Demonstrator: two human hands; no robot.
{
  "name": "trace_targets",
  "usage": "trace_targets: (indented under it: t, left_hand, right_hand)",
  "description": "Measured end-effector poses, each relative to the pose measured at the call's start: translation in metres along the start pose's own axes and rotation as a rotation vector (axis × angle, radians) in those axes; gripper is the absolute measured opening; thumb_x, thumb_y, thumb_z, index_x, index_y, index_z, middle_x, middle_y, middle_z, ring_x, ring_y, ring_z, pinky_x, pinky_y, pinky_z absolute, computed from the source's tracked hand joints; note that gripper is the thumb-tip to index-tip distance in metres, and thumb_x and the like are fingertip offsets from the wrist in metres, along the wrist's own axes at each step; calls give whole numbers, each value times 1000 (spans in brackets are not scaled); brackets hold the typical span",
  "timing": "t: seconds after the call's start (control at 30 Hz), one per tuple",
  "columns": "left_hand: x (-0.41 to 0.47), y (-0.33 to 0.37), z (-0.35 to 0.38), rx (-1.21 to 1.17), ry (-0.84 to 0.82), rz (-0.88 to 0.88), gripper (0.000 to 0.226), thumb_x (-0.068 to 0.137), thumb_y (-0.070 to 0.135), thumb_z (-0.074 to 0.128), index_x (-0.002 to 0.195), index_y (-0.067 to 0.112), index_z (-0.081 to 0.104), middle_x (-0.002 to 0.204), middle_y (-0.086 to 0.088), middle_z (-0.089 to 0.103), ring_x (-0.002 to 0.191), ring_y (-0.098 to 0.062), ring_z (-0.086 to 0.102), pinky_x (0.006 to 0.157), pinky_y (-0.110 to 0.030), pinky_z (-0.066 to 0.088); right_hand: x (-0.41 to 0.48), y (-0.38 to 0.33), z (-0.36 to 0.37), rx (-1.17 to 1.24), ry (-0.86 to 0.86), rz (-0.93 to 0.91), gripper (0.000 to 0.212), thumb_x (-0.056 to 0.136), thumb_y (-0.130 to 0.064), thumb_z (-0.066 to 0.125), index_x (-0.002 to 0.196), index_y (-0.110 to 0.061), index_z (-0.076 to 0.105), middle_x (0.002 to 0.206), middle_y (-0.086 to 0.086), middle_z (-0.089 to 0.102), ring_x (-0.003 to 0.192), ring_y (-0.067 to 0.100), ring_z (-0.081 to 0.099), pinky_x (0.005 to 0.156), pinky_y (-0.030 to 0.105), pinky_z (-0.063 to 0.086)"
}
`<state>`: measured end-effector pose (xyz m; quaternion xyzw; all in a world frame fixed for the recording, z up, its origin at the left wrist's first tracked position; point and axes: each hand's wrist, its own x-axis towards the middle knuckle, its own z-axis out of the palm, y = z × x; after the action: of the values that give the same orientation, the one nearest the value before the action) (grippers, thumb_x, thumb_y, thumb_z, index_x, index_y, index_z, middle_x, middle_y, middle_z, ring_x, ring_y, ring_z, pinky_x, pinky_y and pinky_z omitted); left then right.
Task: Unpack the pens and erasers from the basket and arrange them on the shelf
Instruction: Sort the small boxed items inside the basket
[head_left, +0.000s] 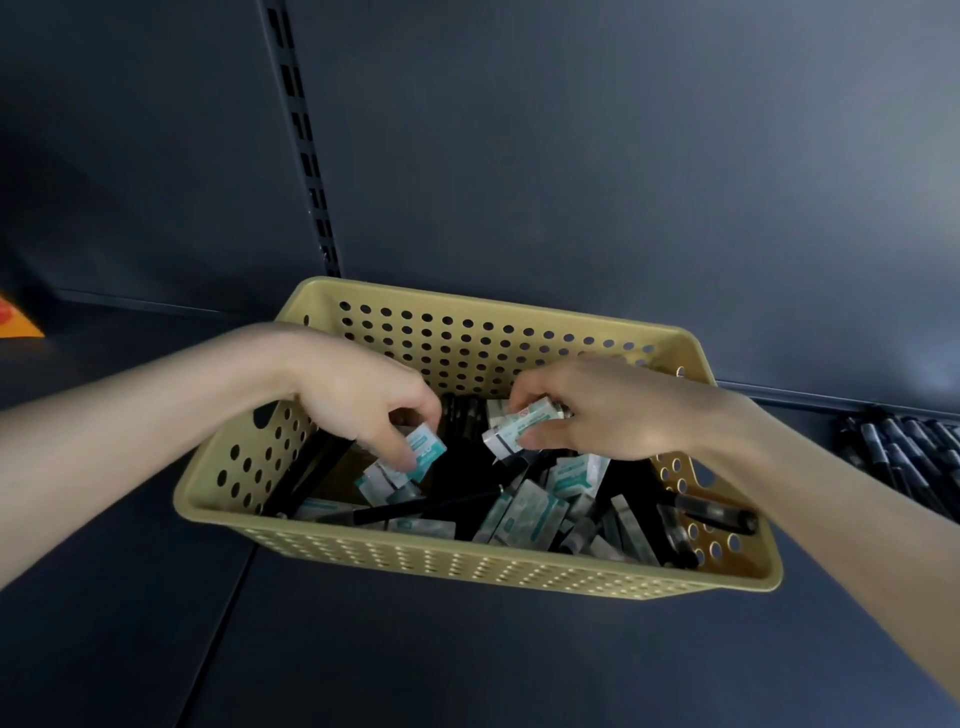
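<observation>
A tan perforated basket (467, 566) stands on the dark shelf (363, 660). Inside lie several white-and-teal wrapped erasers (530, 512) mixed with black pens (431, 506). My left hand (363, 400) reaches in from the left and pinches an eraser (427, 449) between thumb and fingers. My right hand (597, 415) comes in from the right and grips a few erasers (514, 428) stacked together, just above the pile. Both hands are over the middle of the basket.
A row of black pens (904, 452) lies on the shelf at the far right. An orange object (18, 322) shows at the left edge. A slotted upright (304, 140) runs up the dark back panel behind the basket.
</observation>
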<state>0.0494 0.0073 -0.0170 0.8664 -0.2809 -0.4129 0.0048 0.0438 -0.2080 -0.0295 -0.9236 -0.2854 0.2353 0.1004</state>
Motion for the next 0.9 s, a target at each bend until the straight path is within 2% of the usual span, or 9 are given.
trace_targets:
  t: [0.1, 0.23, 0.37, 0.43, 0.57, 0.73, 0.8, 0.87, 0.9]
  left_hand:
    - [5, 1, 0, 4, 13, 20, 29, 92, 36, 58, 119, 27, 54, 101, 7, 60, 84, -8, 55, 72, -22, 44]
    - [8, -5, 2, -60, 39, 36, 27, 90, 34, 61, 116, 26, 57, 86, 15, 57, 67, 1, 51, 54, -9, 37]
    - [10, -8, 3, -115, 57, 74, 22, 88, 32, 65, 108, 26, 59, 82, 17, 56, 62, 12, 51, 56, -8, 38]
    - [10, -9, 2, -145, 63, 90, 20, 86, 30, 67, 105, 26, 60, 80, 18, 57, 60, 14, 51, 55, -8, 38]
    - [8, -8, 1, -155, 75, 95, 22, 85, 29, 69, 105, 23, 63, 75, 18, 59, 61, 15, 52, 54, -7, 38]
    - [4, -8, -1, -196, 113, 74, 18, 83, 31, 70, 99, 25, 66, 74, 16, 63, 60, 8, 54, 52, -9, 37]
    - [1, -9, 0, -235, 155, 81, 19, 83, 31, 71, 100, 26, 66, 78, 19, 67, 73, 5, 60, 61, -14, 45]
    - [-1, -11, 1, -291, 229, 98, 18, 83, 30, 70, 100, 27, 66, 96, 14, 70, 94, -5, 63, 86, -29, 51]
    - [-1, -11, 1, -352, 275, 115, 18, 83, 28, 71, 100, 26, 66, 99, 12, 70, 97, -7, 64, 93, -34, 49]
  right_hand:
    - [2, -2, 2, -37, -3, 10, 31, 93, -37, 54, 122, -28, 52, 81, -22, 35, 84, 6, 37, 68, 21, 27]
    - [3, -1, 4, -43, -25, 14, 32, 93, -39, 53, 123, -30, 50, 84, -20, 32, 78, -2, 34, 76, 25, 26]
    - [5, -1, 5, -23, -18, 7, 31, 91, -39, 56, 120, -29, 53, 85, -20, 33, 77, -5, 34, 74, 24, 27]
    - [5, -1, 5, 10, 16, 10, 32, 90, -38, 60, 120, -28, 55, 90, -21, 41, 81, -1, 38, 72, 22, 29]
    - [5, 2, 6, 53, 71, 16, 32, 87, -36, 64, 116, -26, 59, 103, -10, 54, 94, 9, 47, 73, 24, 34]
    - [1, 4, 3, 172, 137, -2, 19, 87, -37, 63, 105, -34, 57, 100, -11, 58, 83, -1, 48, 73, 22, 35]
    - [0, 2, 1, 227, 173, -15, 16, 87, -35, 64, 100, -36, 57, 101, -8, 61, 82, -1, 50, 75, 24, 38]
    - [-2, 0, -1, 289, 196, -35, 17, 86, -32, 66, 101, -31, 59, 100, -6, 64, 85, 4, 56, 80, 30, 46]
    - [-3, -1, -2, 312, 210, -41, 19, 85, -31, 67, 102, -29, 59, 98, -5, 65, 86, 8, 59, 83, 34, 48]
